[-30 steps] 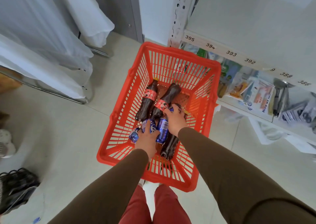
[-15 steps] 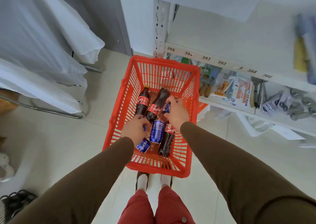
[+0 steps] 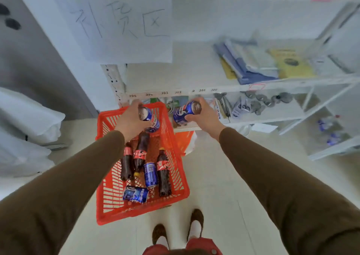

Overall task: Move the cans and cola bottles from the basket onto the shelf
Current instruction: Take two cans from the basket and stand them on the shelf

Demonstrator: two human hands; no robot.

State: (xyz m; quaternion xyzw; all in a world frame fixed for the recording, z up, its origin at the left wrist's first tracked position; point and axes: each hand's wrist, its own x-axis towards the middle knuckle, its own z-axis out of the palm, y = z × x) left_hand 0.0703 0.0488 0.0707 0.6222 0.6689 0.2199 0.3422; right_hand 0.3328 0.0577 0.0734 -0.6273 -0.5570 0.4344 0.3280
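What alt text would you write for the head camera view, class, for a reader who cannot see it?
A person's left hand and right hand each hold a blue can above a red basket on the floor, facing a white shelf. Three cola bottles and two cans remain inside.

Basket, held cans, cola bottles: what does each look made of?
Basket: red moulded plastic, judging by its uniform slatted lattice walls.
Can in left hand and can in right hand: likely thin metal, glossy blue printed sides, silvery ends.
Cola bottles: apparently clear plastic, dark liquid showing through, red wrapped labels.
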